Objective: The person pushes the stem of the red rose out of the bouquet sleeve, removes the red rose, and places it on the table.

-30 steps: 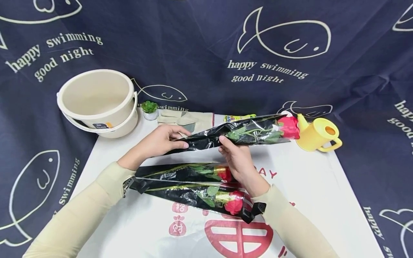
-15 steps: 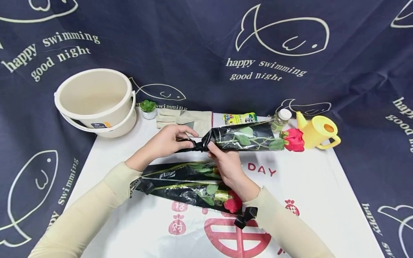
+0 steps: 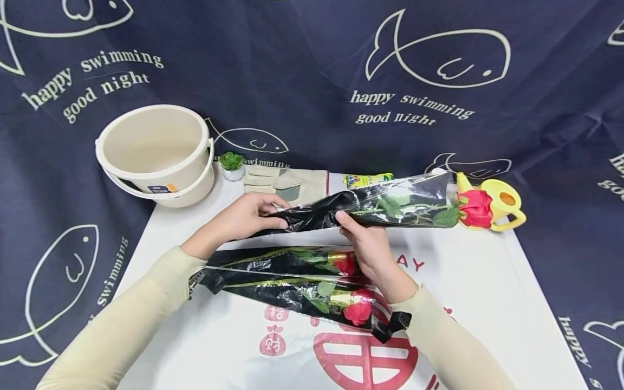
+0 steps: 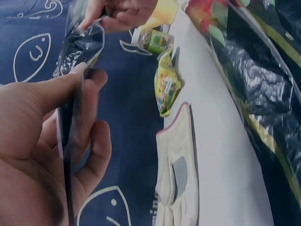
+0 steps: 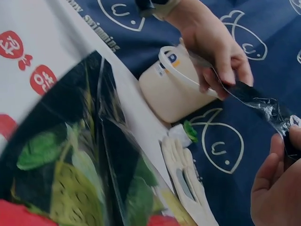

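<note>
A red artificial-looking rose (image 3: pixel 475 208) lies across both hands, its bloom poking out of the right end of a black and clear plastic sleeve (image 3: pixel 317 212). My left hand (image 3: pixel 244 216) pinches the sleeve's narrow black end between thumb and fingers. Farther right, my right hand (image 3: pixel 368 246) grips the sleeve from the near side, thumb on top, around where black turns to clear. Below them on the table are two more wrapped roses, an upper one (image 3: pixel 287 261) and a lower one (image 3: pixel 287 295), side by side with blooms to the right.
Along the back of the white table (image 3: pixel 487 303) stand a beige bucket (image 3: pixel 156 146), a small potted plant (image 3: pixel 232 165), work gloves (image 3: pixel 302 183), a yellow packet (image 3: pixel 368 180) and a yellow watering can (image 3: pixel 502 197). A jar (image 4: pixel 153 41) is partly hidden behind the sleeve.
The bloom has slid out past the sleeve's right end, in front of the watering can. The sleeve was bunched between close-set hands half a second ago; now the hands are farther apart and it is stretched.
</note>
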Tool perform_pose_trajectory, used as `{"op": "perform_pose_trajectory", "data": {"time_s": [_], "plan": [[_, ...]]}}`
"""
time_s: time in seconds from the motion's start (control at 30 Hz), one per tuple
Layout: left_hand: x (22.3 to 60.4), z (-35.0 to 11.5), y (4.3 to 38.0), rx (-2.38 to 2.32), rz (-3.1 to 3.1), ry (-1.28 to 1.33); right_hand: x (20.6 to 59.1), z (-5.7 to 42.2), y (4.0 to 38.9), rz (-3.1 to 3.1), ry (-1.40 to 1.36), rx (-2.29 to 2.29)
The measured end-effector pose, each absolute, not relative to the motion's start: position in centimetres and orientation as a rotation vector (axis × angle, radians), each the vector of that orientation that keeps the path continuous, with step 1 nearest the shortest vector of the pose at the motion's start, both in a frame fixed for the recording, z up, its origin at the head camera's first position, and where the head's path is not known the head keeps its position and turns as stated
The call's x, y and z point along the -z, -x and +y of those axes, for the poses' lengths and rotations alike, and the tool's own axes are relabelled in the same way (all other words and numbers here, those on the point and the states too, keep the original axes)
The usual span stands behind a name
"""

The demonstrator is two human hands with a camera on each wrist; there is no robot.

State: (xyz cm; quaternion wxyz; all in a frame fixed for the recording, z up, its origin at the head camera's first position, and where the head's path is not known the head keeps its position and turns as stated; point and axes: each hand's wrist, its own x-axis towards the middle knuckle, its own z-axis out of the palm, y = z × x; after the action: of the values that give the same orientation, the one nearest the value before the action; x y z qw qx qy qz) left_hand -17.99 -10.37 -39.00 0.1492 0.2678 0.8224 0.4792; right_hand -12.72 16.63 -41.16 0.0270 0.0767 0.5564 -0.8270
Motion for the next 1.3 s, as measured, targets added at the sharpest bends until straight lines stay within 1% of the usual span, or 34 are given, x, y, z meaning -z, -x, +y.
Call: {"op": "perform_pose_trajectory", "data": {"time_s": [0.17,0.37,0.57,0.77,0.83,1.0,1.07,1.3], "plan": [[38.7,-10.9,18.0,-1.331,2.337,-0.756,41.1,17.1,12.7,1.709,-0.286,2.512],[38.9,-10.0,17.9,-1.308,2.314,-0.853,41.0,17.0,12.7,1.757,-0.350,2.442],[39.2,-8.6,17.9,-1.262,2.317,-0.975,41.2,16.4,12.8,1.814,-0.243,2.494],[39.2,-7.8,17.5,-1.371,2.297,-0.820,41.6,14.8,12.5,1.919,-0.217,2.451],[38.3,-7.4,17.1,-1.432,2.250,-0.755,41.8,14.4,12.3,1.952,-0.221,2.411],[38.1,-6.9,17.0,-1.493,2.197,-0.662,42.0,13.7,12.1,2.005,-0.247,2.344],[39.0,-7.0,17.4,-1.492,2.195,-0.660,42.1,13.7,12.1,2.040,-0.239,2.317],[39.5,-7.6,17.7,-1.400,2.223,-0.780,42.2,14.4,12.4,2.221,-0.184,2.234]]}}
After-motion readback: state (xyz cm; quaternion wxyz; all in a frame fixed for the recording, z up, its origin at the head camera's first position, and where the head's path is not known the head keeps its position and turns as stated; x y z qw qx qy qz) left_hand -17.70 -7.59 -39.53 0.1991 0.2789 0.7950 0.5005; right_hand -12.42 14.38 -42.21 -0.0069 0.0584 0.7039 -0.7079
